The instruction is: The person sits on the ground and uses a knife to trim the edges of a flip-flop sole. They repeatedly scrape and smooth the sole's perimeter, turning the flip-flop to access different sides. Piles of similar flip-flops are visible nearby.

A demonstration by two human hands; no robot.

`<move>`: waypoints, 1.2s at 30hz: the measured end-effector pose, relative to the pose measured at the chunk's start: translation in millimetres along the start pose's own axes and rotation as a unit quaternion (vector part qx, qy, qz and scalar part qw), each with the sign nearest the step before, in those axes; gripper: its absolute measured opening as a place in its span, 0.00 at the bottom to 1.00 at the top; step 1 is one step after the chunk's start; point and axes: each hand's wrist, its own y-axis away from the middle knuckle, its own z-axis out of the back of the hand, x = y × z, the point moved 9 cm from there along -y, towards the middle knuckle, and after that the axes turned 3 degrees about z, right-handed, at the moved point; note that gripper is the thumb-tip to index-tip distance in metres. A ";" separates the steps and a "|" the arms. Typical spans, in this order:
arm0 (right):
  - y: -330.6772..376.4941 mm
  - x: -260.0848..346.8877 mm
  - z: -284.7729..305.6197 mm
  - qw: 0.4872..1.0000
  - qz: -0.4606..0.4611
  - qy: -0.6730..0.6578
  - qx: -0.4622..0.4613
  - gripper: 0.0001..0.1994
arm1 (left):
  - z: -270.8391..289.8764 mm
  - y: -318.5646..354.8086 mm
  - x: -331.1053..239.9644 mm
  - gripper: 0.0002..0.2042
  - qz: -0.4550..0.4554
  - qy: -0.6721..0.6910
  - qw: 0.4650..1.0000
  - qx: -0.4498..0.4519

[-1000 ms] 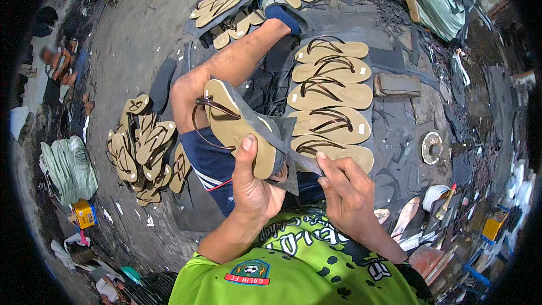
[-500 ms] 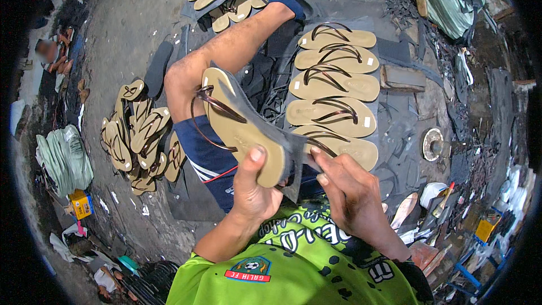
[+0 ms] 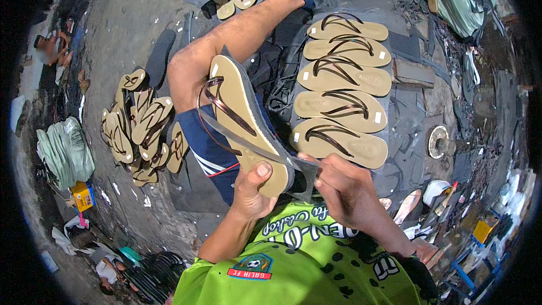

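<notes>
The left hand (image 3: 251, 192) grips the heel of a tan sandal (image 3: 245, 118), fingers clamped on it above the knee. The right hand (image 3: 344, 192) pinches a knife (image 3: 254, 141) against its sole. Beyond lies a row of sandals (image 3: 341, 99); a pile (image 3: 141, 127) sits left.

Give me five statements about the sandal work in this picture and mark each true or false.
1. The left hand grips the heel end of a tan sandal. True.
2. The right hand is empty. False: it holds a thin blade laid along the sandal's edge.
3. A row of five sandals lies on the dark mat to the right of the held one. True.
4. The heap of sandals on the left is neatly lined up. False: they lie jumbled over one another.
5. The held sandal has no straps. False: dark brown straps cross its upper face.
</notes>
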 end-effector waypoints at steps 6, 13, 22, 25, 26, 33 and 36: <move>-16.1 -2.9 -15.1 0.999 0.019 -0.040 -0.007 0.25 | -0.8 6.6 0.0 0.26 0.034 -0.052 0.998 0.012; 34.5 -21.1 -10.8 0.998 0.038 -0.044 -0.003 0.29 | -3.7 29.3 -9.0 0.18 0.067 0.080 0.993 0.047; 37.7 -29.0 -10.9 0.999 0.036 -0.001 0.004 0.25 | 3.4 41.1 3.8 0.21 0.004 -0.015 1.000 -0.004; 10.3 -18.5 -11.7 0.988 0.101 0.081 -0.088 0.28 | -6.4 38.9 2.5 0.21 0.001 0.020 1.000 -0.003; 2.3 -14.9 -13.1 0.980 0.122 0.109 -0.112 0.29 | -8.0 38.4 0.6 0.21 -0.005 0.033 0.999 -0.003; -50.7 2.2 -15.9 0.974 0.124 0.090 -0.169 0.27 | -17.0 35.9 0.0 0.17 -0.017 0.113 0.991 0.071; -63.5 11.1 -12.4 0.958 0.155 0.127 -0.205 0.27 | -15.8 34.6 -1.2 0.19 -0.020 0.095 0.994 0.053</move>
